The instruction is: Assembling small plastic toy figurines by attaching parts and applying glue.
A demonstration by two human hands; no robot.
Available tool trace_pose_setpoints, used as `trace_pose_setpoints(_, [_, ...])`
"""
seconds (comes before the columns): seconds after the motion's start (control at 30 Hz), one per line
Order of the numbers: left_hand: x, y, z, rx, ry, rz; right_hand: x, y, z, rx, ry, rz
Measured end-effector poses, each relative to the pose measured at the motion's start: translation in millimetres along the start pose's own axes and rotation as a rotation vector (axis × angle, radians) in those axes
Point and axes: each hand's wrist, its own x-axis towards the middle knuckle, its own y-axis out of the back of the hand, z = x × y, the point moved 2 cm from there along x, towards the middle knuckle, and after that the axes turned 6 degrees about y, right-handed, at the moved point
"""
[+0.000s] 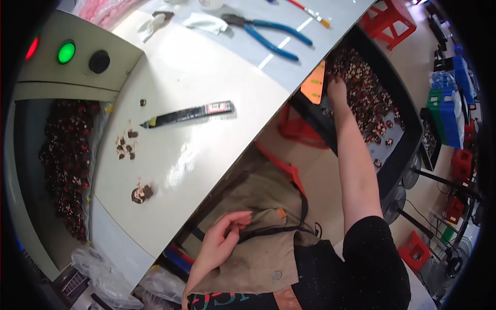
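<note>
My right arm stretches out to a black tray [330, 135] heaped with small dark brown, red and pale figurine pieces [369, 98]. My right hand [337, 90] is at the heap, beside an orange card [313, 85]; its fingertips are hidden, so a hold cannot be made out. Over my apron, my left hand [226, 236] hovers with loosely bent fingers, and nothing shows in it. On the white table, a small figurine [140, 194] lies near the front edge. Beyond it are several tiny dark and beige pieces [126, 144] and a dark, flat-sided pen-like tool [188, 114].
Blue-handled pliers [271, 39], a brush [310, 13] and crumpled white tissue [205, 22] lie at the table's far side. A machine with a green button [66, 51] stands left, its recess holding many more pieces [67, 165]. Red stools [390, 23] stand on the floor.
</note>
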Motion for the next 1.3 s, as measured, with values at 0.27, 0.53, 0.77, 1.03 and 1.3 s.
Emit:
trace_pose_setpoints(0.27, [-5.6,-3.6,9.7,-0.041,-0.034,-0.021,-43.1,50.0,-27.4,-0.215,0.544,-0.067])
trace_pose_setpoints(0.53, [1.0,-10.8,16.0,-0.029,0.008,-0.026,-69.7,90.0,-13.4,-0.579,0.791,-0.398])
trace_pose_setpoints(0.77, [3.9,-16.1,16.4,-0.04,0.018,-0.019,-61.2,81.8,2.8,-0.639,0.86,-0.495])
trace_pose_setpoints(1.03, [8.9,-17.9,18.1,-0.022,0.03,-0.016,-59.6,81.1,0.5,-0.669,0.893,-0.479])
trace_pose_setpoints(1.3, [11.9,-18.8,21.7,-0.018,0.023,-0.025,-60.2,83.6,-5.9,-0.628,0.843,-0.434])
